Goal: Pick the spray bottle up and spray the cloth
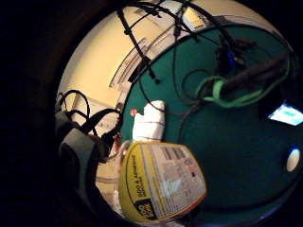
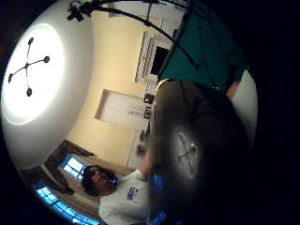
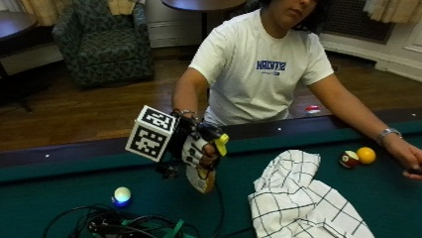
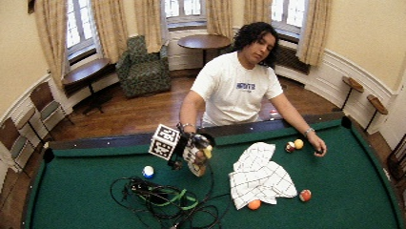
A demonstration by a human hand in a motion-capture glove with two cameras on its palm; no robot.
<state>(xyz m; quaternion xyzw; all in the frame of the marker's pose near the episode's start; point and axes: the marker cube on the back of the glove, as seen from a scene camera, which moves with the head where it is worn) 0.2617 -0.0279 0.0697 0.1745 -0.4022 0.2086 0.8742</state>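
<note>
Grip (image 3: pixel 198 148) clamped round the bottle (image 3: pixel 206 177), lifted off the surface (image 3: pixel 59 198), cloth (image 3: pixel 296 198) just beside it.

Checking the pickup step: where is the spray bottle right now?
In the outside view the spray bottle is held in the gloved right hand above the green table, beside the checked cloth, which lies toward the person's left.
</note>
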